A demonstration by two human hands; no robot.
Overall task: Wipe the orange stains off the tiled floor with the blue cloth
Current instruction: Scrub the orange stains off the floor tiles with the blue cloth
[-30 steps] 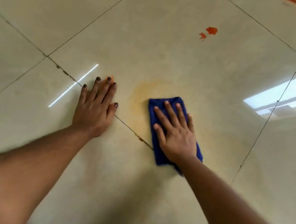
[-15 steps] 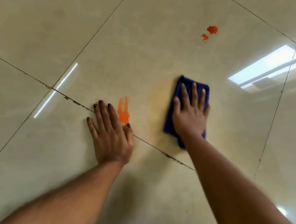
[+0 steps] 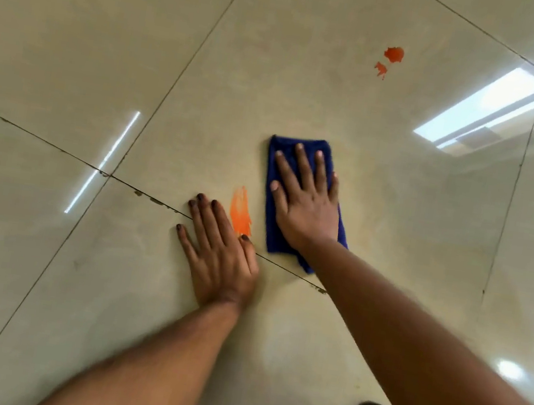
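Since half a sec before, the right hand had slid the cloth back toward the body and closer to the left hand. Right hand lay flat, fingers spread, pressing the folded cloth onto the floor, not gripping it. Left hand was flat and empty, braced on the tile across the grout line. The near stain, a long streak running roughly away from the body, sat between the hands: just left of the cloth's edge, touching the left thumb side. Right hand was the one to take it, prob. w/ a short sideways swipe. The far stains lay well beyond the right fingertips.
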